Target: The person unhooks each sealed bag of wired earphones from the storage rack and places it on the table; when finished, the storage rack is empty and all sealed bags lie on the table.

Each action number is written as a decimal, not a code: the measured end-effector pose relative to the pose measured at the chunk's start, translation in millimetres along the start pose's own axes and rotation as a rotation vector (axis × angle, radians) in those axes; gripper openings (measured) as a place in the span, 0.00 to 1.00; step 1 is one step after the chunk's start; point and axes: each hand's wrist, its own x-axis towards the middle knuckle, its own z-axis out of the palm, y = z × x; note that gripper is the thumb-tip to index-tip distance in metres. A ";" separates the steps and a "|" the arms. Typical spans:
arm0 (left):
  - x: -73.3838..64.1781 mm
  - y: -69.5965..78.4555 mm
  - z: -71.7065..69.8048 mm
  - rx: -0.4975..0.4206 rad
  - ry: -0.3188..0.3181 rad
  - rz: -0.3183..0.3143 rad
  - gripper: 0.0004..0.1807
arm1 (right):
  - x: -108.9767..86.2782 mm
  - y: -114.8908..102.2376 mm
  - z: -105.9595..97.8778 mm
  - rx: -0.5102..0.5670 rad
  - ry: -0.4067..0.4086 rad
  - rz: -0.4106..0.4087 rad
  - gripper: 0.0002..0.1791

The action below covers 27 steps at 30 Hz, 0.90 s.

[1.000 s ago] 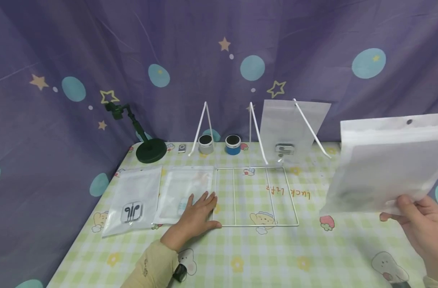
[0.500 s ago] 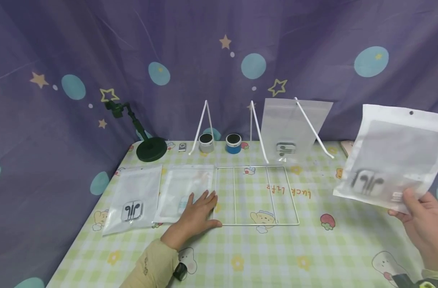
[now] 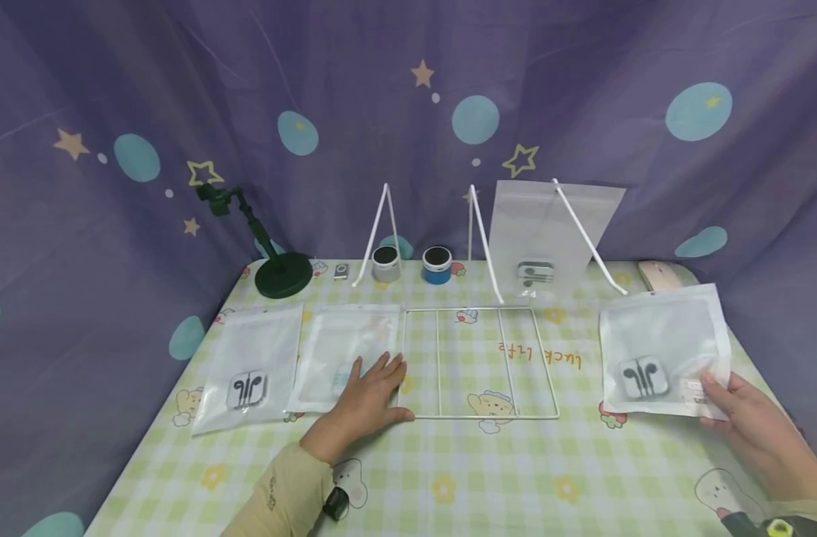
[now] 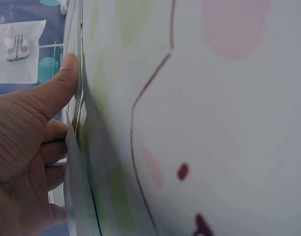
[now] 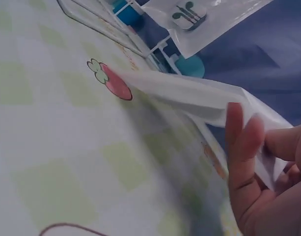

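Note:
My right hand point(image 3: 757, 432) pinches the lower right corner of a white zip bag point(image 3: 663, 335) that has boxed earphones point(image 3: 643, 377) inside. In the right wrist view this bag point(image 5: 199, 98) tilts just above the tablecloth. With fingers spread, my left hand point(image 3: 364, 406) rests at the lower edge of a flat zip bag point(image 3: 348, 335) and on the near left corner of a white wire rack point(image 3: 478, 418). To the left lies another zip bag point(image 3: 257, 335) with earphones. A further bag point(image 3: 536, 216) hangs from the rack's right hook point(image 3: 590, 239).
At the back stand a dark green desk stand point(image 3: 283, 274), a grey speaker point(image 3: 385, 265) and a blue speaker point(image 3: 437, 267). A small music player point(image 3: 341, 271) lies between stand and speakers. A pinkish mouse point(image 3: 660, 275) sits at the back right. Two more hooks rise from the rack.
My right hand has turned the bag's earphone side into view and lowered it leftward to the right side of the table. The mouse has come into view. My left hand has stayed put.

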 end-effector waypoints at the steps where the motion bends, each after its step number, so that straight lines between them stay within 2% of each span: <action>1: 0.1 0.1 -0.2 -0.004 0.000 0.001 0.47 | 0.9 1.3 -0.9 -0.027 -0.004 0.042 0.13; 4: 0.2 0.4 -0.7 -0.005 -0.001 0.000 0.47 | 4.7 2.6 0.4 -0.167 -0.008 0.154 0.11; 5: 0.2 0.4 -0.7 -0.003 -0.002 -0.001 0.47 | 6.4 2.6 2.7 -0.233 -0.001 0.184 0.13; 8: 0.1 0.3 -0.6 0.003 -0.002 -0.006 0.47 | 11.8 3.3 11.5 -0.410 0.018 0.236 0.31; 10: 0.2 -0.1 0.0 0.002 -0.001 -0.007 0.47 | 14.6 4.2 18.1 -0.479 0.021 0.243 0.41; 14: 0.4 -0.5 0.8 -0.006 -0.001 -0.006 0.47 | 17.3 7.2 29.6 -0.524 0.030 0.238 0.42; 23: -0.4 -1.5 1.3 -0.021 -0.005 -0.005 0.48 | 19.3 6.2 50.0 -0.533 0.033 0.229 0.37; 27: -0.4 -1.4 1.5 -0.022 -0.008 -0.008 0.48 | 18.3 -0.1 56.9 -0.677 0.030 0.272 0.42</action>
